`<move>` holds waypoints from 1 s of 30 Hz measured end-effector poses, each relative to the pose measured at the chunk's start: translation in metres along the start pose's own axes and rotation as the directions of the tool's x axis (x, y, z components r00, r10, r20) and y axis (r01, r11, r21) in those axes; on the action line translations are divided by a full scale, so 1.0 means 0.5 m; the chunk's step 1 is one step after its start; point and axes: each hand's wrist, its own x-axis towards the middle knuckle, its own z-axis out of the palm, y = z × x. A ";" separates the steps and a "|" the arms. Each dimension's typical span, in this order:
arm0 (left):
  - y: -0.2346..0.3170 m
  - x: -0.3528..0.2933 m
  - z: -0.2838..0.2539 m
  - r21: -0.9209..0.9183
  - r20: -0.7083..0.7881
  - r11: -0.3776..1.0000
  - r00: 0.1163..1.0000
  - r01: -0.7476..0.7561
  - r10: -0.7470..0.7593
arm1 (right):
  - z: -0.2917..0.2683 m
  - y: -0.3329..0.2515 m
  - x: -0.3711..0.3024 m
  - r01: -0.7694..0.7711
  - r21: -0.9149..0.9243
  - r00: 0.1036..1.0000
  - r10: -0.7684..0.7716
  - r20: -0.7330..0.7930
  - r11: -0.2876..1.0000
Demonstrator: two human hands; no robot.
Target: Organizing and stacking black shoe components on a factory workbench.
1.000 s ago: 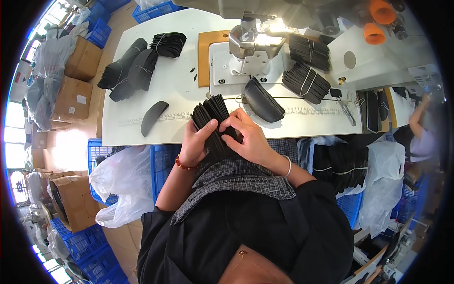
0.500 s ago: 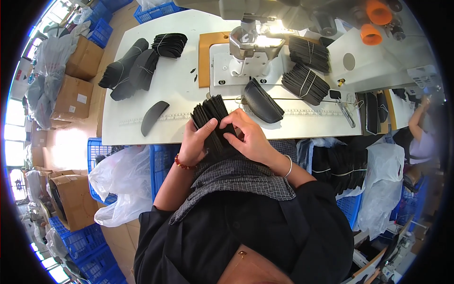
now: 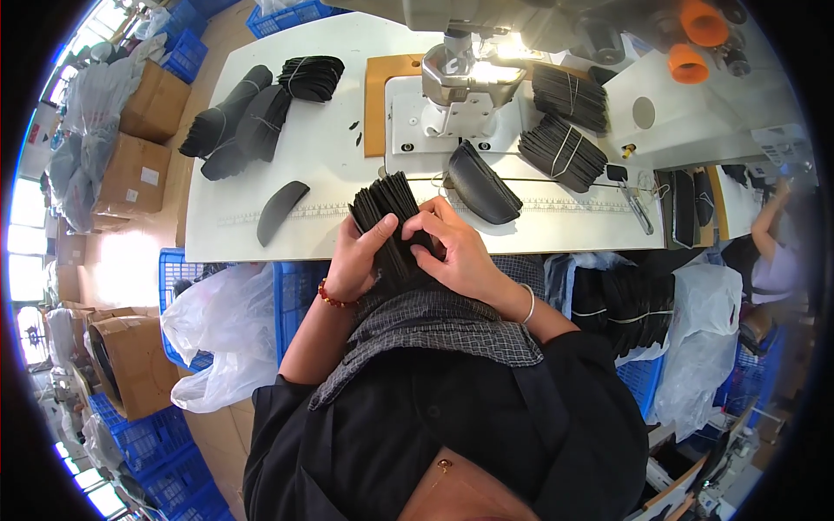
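Note:
A thick stack of black fabric pieces (image 3: 388, 204) stands on edge at the table's front edge, its upper ends slightly fanned. My left hand (image 3: 354, 259) is wrapped round its left side, thumb across the front. On the right side, my right hand (image 3: 465, 253) is closed on the stack, with bent fingers and thumb at the pieces' edges. Just beyond the right hand lies a smaller stack of curved black pieces (image 3: 483, 184). To the left, a single curved black piece (image 3: 282, 211) rests on the white table (image 3: 334, 165).
A sewing machine (image 3: 469, 87) stands behind the hands. Tied black bundles lie at left (image 3: 228, 113) and right (image 3: 565, 152). Scissors-like metal snips (image 3: 637, 204) lie at right. Blue crates (image 3: 178, 334) with plastic bags flank my lap. Another person's arm (image 3: 766, 221) shows far right.
Both hands keep their hold on the stack, with only slight finger movement. The view has shifted a little.

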 end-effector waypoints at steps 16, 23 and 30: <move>0.004 0.001 0.000 -0.009 -0.008 1.000 1.000 0.020 -0.020 | 0.008 0.004 -0.001 0.010 0.004 1.000 -0.010 -0.021 1.000; -0.006 0.007 -0.006 0.037 -0.021 0.999 1.000 -0.008 0.008 | 0.009 -0.006 -0.002 0.116 -0.099 0.991 -0.122 -0.055 0.988; 0.002 0.004 -0.002 -0.013 -0.030 1.000 0.999 0.010 -0.011 | 0.010 -0.002 -0.001 -0.007 0.058 0.999 0.009 -0.032 0.998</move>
